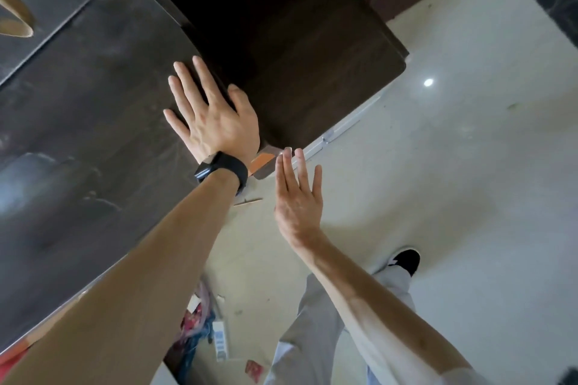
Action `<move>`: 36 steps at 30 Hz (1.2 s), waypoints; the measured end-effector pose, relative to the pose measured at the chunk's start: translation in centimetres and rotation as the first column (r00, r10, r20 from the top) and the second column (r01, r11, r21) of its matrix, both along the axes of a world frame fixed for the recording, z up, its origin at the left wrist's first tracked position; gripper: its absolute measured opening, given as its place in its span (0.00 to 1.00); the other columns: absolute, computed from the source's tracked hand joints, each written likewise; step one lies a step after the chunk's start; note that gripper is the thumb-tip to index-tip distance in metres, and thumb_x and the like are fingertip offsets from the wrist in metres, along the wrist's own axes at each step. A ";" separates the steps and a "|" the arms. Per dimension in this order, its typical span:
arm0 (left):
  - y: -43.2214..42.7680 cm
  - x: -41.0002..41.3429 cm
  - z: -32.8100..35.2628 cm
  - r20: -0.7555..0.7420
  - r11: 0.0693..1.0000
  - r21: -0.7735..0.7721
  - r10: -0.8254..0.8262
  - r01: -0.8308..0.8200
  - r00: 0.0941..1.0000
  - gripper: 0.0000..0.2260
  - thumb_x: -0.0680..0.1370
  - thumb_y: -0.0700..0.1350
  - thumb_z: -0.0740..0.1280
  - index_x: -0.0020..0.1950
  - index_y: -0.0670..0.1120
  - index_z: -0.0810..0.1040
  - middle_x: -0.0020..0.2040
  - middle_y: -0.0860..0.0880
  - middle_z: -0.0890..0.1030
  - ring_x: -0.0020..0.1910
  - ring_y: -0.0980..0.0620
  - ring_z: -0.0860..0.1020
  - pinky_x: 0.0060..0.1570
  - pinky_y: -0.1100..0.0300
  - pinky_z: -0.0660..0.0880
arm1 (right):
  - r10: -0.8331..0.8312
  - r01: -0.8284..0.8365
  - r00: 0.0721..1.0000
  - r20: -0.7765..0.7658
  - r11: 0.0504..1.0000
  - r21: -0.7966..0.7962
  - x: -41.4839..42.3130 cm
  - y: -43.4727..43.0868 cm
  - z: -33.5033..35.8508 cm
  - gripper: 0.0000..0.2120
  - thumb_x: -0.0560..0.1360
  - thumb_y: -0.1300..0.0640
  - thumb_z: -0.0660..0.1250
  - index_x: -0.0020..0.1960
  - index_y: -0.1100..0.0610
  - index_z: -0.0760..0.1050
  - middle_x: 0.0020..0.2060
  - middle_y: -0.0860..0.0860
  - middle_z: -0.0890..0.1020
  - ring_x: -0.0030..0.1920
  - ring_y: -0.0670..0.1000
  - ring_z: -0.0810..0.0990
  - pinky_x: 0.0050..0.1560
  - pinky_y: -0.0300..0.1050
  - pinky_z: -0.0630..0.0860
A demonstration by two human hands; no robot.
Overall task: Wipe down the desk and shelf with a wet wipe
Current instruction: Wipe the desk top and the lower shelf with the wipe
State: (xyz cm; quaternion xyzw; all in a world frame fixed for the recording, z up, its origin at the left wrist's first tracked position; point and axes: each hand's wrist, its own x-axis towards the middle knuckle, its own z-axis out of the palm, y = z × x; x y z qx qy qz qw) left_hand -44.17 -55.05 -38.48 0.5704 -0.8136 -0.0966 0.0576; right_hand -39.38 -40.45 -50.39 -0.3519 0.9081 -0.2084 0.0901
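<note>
Left arm (140,275) stretches over the dark worktop (93,103), which fills the left side. On it, near its edge, the left hand (215,122) lies flat, fingers spread. Beside it the right hand (297,206) hangs above the floor (453,166), fingers straight and close together.

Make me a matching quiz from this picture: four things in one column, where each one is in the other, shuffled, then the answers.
Things
1. left hand
2. right hand
3. black smartwatch
4. black shoe with a white rim

Places
a. standing on the pale glossy floor
b. spread flat at the edge of the dark wooden desk top
c. strapped round the left wrist
d. in the air over the floor, fingers straight, holding nothing

Pairs: 1-b, 2-d, 3-c, 4-a
</note>
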 end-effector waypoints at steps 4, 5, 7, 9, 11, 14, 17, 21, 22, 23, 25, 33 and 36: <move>-0.1 0.0 -0.3 0.013 1.000 -0.010 0.003 -0.003 1.000 0.28 0.81 0.56 0.47 0.81 0.52 0.49 0.82 0.50 0.49 0.80 0.49 0.46 0.77 0.42 0.45 | 0.036 -0.036 0.999 0.041 0.999 0.000 3.2 -0.8 -0.1 0.23 0.81 0.67 0.55 0.75 0.60 0.69 0.76 0.55 0.69 0.78 0.57 0.62 0.74 0.64 0.63; -0.2 0.1 -0.4 0.013 1.000 -0.014 0.004 -0.004 1.000 0.28 0.81 0.56 0.47 0.81 0.52 0.49 0.82 0.49 0.49 0.80 0.49 0.46 0.77 0.42 0.45 | 0.023 -0.024 0.998 0.065 1.000 0.008 3.6 -1.1 0.0 0.23 0.81 0.67 0.54 0.74 0.60 0.70 0.75 0.55 0.69 0.78 0.56 0.62 0.74 0.64 0.62; -0.3 0.1 -0.4 0.013 1.000 -0.012 0.003 -0.002 1.000 0.28 0.81 0.56 0.47 0.81 0.52 0.49 0.82 0.50 0.49 0.80 0.50 0.46 0.77 0.42 0.45 | 0.102 -0.109 0.991 0.092 0.992 0.065 4.2 -1.2 0.2 0.24 0.82 0.65 0.50 0.76 0.60 0.67 0.76 0.56 0.68 0.79 0.57 0.58 0.77 0.65 0.57; -0.3 0.1 -0.4 0.012 1.000 -0.004 -0.002 0.002 1.000 0.28 0.81 0.56 0.47 0.81 0.53 0.49 0.82 0.50 0.48 0.80 0.50 0.45 0.77 0.42 0.44 | 0.440 -0.460 0.886 0.145 0.870 0.178 5.3 -0.2 0.2 0.26 0.82 0.62 0.53 0.80 0.59 0.58 0.79 0.55 0.61 0.81 0.57 0.47 0.78 0.65 0.42; -0.3 0.0 -0.2 0.007 1.000 -0.003 -0.003 0.003 1.000 0.28 0.81 0.57 0.46 0.81 0.53 0.48 0.82 0.50 0.48 0.80 0.50 0.45 0.77 0.43 0.44 | 0.614 -0.673 0.737 0.282 0.700 0.236 6.3 1.7 0.2 0.29 0.82 0.60 0.55 0.81 0.58 0.52 0.81 0.53 0.55 0.81 0.55 0.39 0.77 0.63 0.33; -0.4 0.1 0.0 0.010 1.000 -0.001 0.003 -0.003 1.000 0.28 0.81 0.57 0.47 0.81 0.53 0.49 0.82 0.50 0.48 0.80 0.50 0.45 0.77 0.43 0.44 | 0.437 -0.529 0.823 0.363 0.823 0.208 5.0 4.6 1.1 0.33 0.80 0.65 0.56 0.82 0.56 0.48 0.82 0.49 0.51 0.81 0.55 0.36 0.78 0.62 0.35; 0.0 0.3 0.9 -0.017 0.998 0.051 -0.034 0.035 0.999 0.29 0.80 0.57 0.50 0.81 0.52 0.53 0.81 0.49 0.50 0.80 0.50 0.47 0.77 0.42 0.43 | 0.280 -0.409 0.860 0.427 0.878 0.248 1.3 7.8 3.6 0.35 0.79 0.66 0.57 0.82 0.53 0.49 0.81 0.47 0.53 0.81 0.53 0.43 0.80 0.57 0.44; 1.7 2.4 3.3 -0.087 0.954 0.118 -0.266 0.275 0.960 0.24 0.81 0.53 0.55 0.77 0.51 0.63 0.80 0.50 0.59 0.79 0.49 0.53 0.77 0.43 0.47 | 0.116 -0.186 0.917 0.381 0.970 0.155 -4.2 12.2 8.8 0.26 0.79 0.63 0.60 0.74 0.45 0.70 0.69 0.46 0.76 0.68 0.53 0.73 0.65 0.49 0.72; 2.9 3.1 3.9 -0.065 0.926 0.128 -0.350 0.356 0.934 0.23 0.81 0.52 0.56 0.76 0.51 0.65 0.79 0.50 0.60 0.79 0.49 0.55 0.77 0.44 0.48 | 0.072 -0.122 0.931 0.358 0.985 0.120 -5.6 13.6 10.4 0.23 0.79 0.62 0.61 0.70 0.43 0.73 0.64 0.46 0.79 0.61 0.53 0.76 0.59 0.49 0.76; 4.5 3.9 4.7 -0.039 0.898 0.141 -0.417 0.418 0.908 0.22 0.81 0.51 0.57 0.76 0.51 0.66 0.79 0.50 0.61 0.78 0.48 0.56 0.77 0.45 0.49 | 0.039 -0.071 0.940 0.340 0.994 0.084 -6.8 15.1 12.1 0.22 0.80 0.61 0.61 0.67 0.41 0.76 0.59 0.46 0.80 0.56 0.52 0.77 0.55 0.48 0.77; 8.2 5.2 6.3 -0.011 0.845 0.215 -0.500 0.490 0.866 0.22 0.80 0.49 0.60 0.75 0.51 0.68 0.78 0.49 0.63 0.77 0.47 0.58 0.77 0.46 0.51 | -0.020 0.003 0.950 0.313 0.999 0.052 -9.0 18.2 15.7 0.19 0.80 0.60 0.62 0.63 0.39 0.78 0.53 0.46 0.81 0.52 0.51 0.77 0.55 0.45 0.76; 25.1 1.2 14.6 -0.092 0.589 0.492 -0.696 0.640 0.712 0.23 0.81 0.50 0.59 0.76 0.54 0.63 0.80 0.51 0.56 0.77 0.47 0.57 0.75 0.51 0.54 | -0.279 0.293 0.924 0.263 0.956 -0.014 -13.1 34.6 30.4 0.14 0.79 0.63 0.64 0.61 0.51 0.80 0.53 0.43 0.84 0.52 0.54 0.82 0.48 0.34 0.68; 31.9 -2.4 18.1 -0.115 0.465 0.486 -0.805 0.739 0.582 0.21 0.82 0.51 0.58 0.76 0.54 0.64 0.79 0.52 0.58 0.77 0.50 0.58 0.76 0.53 0.55 | -0.366 0.393 0.902 0.228 0.915 -0.089 -12.8 42.0 35.0 0.12 0.78 0.64 0.66 0.54 0.48 0.79 0.46 0.38 0.81 0.47 0.48 0.82 0.42 0.24 0.68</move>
